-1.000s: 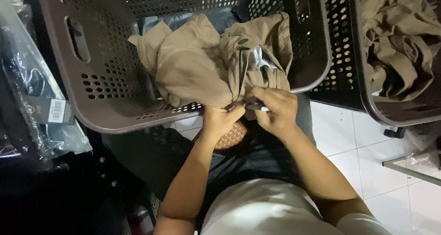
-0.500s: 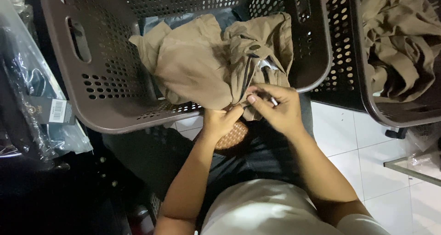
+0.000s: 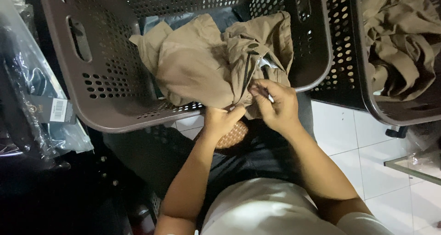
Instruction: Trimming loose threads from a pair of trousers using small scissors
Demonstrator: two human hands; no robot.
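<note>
A big grey perforated laundry basket [image 3: 92, 79] fills the frame from nine to twelve o'clock, its near rim tipped toward the person's lap. A second dark basket [image 3: 363, 79] sits at two o'clock, heaped with more tan cloth [image 3: 399, 46]. Plastic-wrapped bags [image 3: 41, 101] lie at nine o'clock, white floor tiles [image 3: 363, 143] at four.

Draped over the first basket's near rim is a tan garment [image 3: 202, 65], its bulk lying toward twelve o'clock from both hands. Its zipper [image 3: 247, 74] runs roughly from twelve down to six, ending just above the fingers.

The left hand [image 3: 220, 120] sits at the centre, closed in a pinch on the garment's lower hem right at the zipper's foot. The right hand [image 3: 275, 106], just beside it toward three o'clock, is curled narrow around a small slim silvery tool [image 3: 268, 96] whose kind cannot be told; its tip points toward ten o'clock at the zipper's bottom. The right hand is nearer the zipper line, the left just below it.
</note>
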